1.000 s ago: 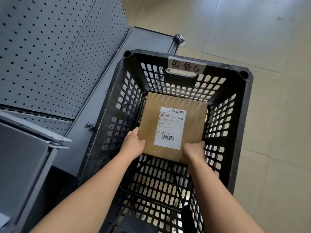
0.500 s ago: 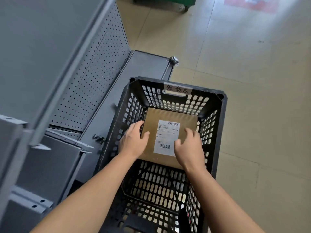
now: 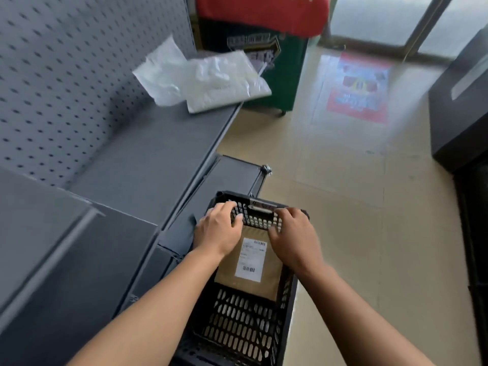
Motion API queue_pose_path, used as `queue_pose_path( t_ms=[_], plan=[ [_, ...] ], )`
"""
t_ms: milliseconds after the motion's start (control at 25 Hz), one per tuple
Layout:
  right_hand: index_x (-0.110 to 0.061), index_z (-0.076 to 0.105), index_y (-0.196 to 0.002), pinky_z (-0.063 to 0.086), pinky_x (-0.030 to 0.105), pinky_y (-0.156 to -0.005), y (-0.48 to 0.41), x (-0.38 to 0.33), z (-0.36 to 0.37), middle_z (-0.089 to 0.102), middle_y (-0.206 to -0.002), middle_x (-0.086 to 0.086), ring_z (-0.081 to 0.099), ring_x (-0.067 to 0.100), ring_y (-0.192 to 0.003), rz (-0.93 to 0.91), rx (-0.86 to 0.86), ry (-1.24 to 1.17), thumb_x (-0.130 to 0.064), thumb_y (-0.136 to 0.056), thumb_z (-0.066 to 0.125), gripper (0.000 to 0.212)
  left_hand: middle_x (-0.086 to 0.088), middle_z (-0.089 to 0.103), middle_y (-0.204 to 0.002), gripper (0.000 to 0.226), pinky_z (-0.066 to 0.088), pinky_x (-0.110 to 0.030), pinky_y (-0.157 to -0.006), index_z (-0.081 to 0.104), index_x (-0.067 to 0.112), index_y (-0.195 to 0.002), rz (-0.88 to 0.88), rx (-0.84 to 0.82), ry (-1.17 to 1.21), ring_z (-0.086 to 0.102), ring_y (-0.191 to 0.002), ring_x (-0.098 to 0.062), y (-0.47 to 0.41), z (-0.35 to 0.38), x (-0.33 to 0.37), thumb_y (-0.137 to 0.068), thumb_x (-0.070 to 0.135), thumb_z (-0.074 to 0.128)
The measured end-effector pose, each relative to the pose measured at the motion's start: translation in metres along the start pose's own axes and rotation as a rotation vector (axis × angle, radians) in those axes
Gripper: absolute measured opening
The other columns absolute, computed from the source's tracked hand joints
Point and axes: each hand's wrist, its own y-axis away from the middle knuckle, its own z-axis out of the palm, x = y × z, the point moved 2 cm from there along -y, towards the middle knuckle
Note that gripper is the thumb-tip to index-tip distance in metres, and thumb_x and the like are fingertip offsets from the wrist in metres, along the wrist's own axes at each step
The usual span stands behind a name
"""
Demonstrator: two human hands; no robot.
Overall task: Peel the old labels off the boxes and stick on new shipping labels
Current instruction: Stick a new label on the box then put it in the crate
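Observation:
A flat brown cardboard box (image 3: 272, 277) lies in a black slotted plastic crate (image 3: 237, 326) on the floor. A white shipping label (image 3: 250, 260) with barcodes is stuck on the box's top. My left hand (image 3: 219, 229) hovers over the box's far left corner with its fingers loosely curled and nothing in them. My right hand (image 3: 294, 235) is over the far right corner, also loosely curled and holding nothing. Both hands overlap the crate's far wall, where a handwritten tag (image 3: 261, 206) sits on the rim. The box's far edge is hidden by my hands.
A grey metal shelf (image 3: 158, 159) with a pegboard back runs along the left, next to the crate. White plastic mailer bags (image 3: 208, 80) lie at its far end. Beyond stand a green cart (image 3: 274, 64) and a red floor sticker (image 3: 359, 88). A dark cabinet (image 3: 462, 114) stands at right.
My hands let go of the box's near edge, passed over its top and lifted off it. The view has risen and pulled back, so the crate looks smaller and lower.

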Motion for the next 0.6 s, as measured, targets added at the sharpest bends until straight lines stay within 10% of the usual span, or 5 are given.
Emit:
queue_pose_path(
  t_ms=[600],
  plan=[
    [-0.018, 0.056, -0.13, 0.044, 0.042, -0.098, 0.053, -0.26, -0.238, 0.054, -0.131, 0.007, 0.051, 0.029, -0.12, -0.632, 0.208, -0.021, -0.031, -0.091, 0.053, 0.041, 0.001, 0.061, -0.131, 0.036, 0.047, -0.037, -0.089, 0.056, 0.025, -0.13, -0.125, 0.535, -0.03, 0.058, -0.118, -0.026, 0.14, -0.347, 0.038, -0.098, 0.04, 0.049]
  ],
)
